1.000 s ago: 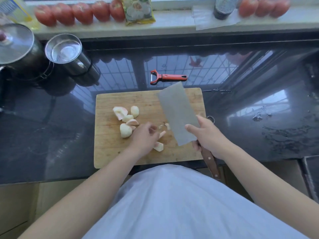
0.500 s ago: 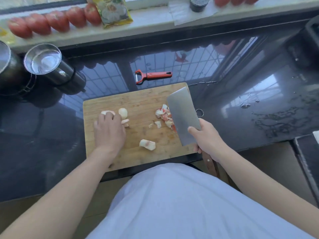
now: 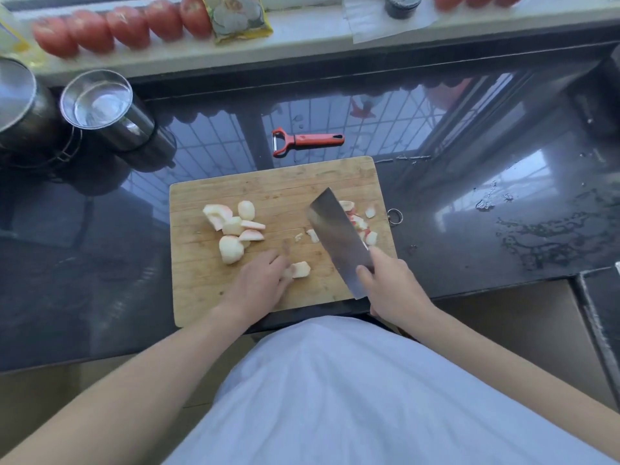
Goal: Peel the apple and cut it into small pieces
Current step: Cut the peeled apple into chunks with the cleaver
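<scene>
A wooden cutting board (image 3: 255, 182) lies on the dark counter. A pile of peeled apple chunks (image 3: 231, 226) sits on its left half. My left hand (image 3: 258, 283) lies on the board near the front, its fingertips on a single apple piece (image 3: 301, 269). My right hand (image 3: 392, 283) grips the handle of a cleaver (image 3: 339, 236), the blade angled over the board's right side. Red and white peel scraps (image 3: 364, 226) lie to the right of the blade, partly hidden by it. Two small bits (image 3: 307, 235) lie just left of the blade.
A red peeler (image 3: 307, 140) lies on the counter behind the board. Two steel pots (image 3: 97, 105) stand at the back left. Tomatoes (image 3: 114, 28), a snack packet (image 3: 235, 15) and a dark jar (image 3: 401, 3) line the sill. Water is spilled on the counter at right (image 3: 550, 229).
My left hand has left the apple pile and come back right onto the single piece near the front. The cleaver has stayed over the board's right side by the scraps.
</scene>
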Action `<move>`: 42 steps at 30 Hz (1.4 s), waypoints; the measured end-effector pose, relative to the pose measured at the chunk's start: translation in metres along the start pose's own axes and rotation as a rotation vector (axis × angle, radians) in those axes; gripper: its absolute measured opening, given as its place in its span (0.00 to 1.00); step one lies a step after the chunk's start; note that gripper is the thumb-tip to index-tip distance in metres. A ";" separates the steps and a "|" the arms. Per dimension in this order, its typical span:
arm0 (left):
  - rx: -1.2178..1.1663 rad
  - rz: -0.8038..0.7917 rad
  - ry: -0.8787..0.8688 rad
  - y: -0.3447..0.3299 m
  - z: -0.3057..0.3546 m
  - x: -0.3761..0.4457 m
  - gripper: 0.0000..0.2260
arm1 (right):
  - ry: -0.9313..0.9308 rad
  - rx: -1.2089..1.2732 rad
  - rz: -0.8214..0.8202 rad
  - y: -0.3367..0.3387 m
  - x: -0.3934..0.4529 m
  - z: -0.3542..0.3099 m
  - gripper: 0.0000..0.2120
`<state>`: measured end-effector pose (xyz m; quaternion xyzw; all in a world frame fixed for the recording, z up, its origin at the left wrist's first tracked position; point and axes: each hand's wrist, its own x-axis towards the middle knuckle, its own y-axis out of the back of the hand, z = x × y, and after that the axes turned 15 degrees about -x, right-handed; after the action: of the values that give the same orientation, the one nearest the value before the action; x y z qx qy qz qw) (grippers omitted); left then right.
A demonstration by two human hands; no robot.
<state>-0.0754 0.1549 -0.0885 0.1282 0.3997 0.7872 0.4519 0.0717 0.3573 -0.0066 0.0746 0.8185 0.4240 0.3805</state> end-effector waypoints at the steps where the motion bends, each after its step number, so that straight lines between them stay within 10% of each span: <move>1: -0.043 0.043 0.075 -0.004 0.007 -0.003 0.06 | 0.029 -0.058 0.017 -0.003 -0.004 -0.002 0.14; 7: -0.319 0.179 0.607 -0.014 0.049 -0.010 0.11 | 0.270 -0.442 0.064 -0.020 -0.011 -0.012 0.07; 15: -0.628 0.286 0.757 -0.017 0.056 -0.006 0.09 | 0.365 -0.643 0.105 -0.029 -0.012 -0.010 0.10; 20: -1.218 0.274 1.016 -0.017 0.049 -0.008 0.13 | 0.385 -0.696 0.164 -0.024 -0.012 -0.005 0.11; 36: -1.478 0.299 1.078 -0.025 0.040 -0.002 0.24 | 0.414 -0.829 0.142 -0.027 -0.008 -0.020 0.06; 42: -1.495 0.306 1.077 -0.024 0.042 0.000 0.11 | 0.500 -0.803 0.279 -0.038 -0.001 -0.022 0.05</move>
<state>-0.0370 0.1828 -0.0793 -0.5268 -0.0764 0.8443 0.0621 0.0647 0.3193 -0.0266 -0.0733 0.6390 0.7577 0.1106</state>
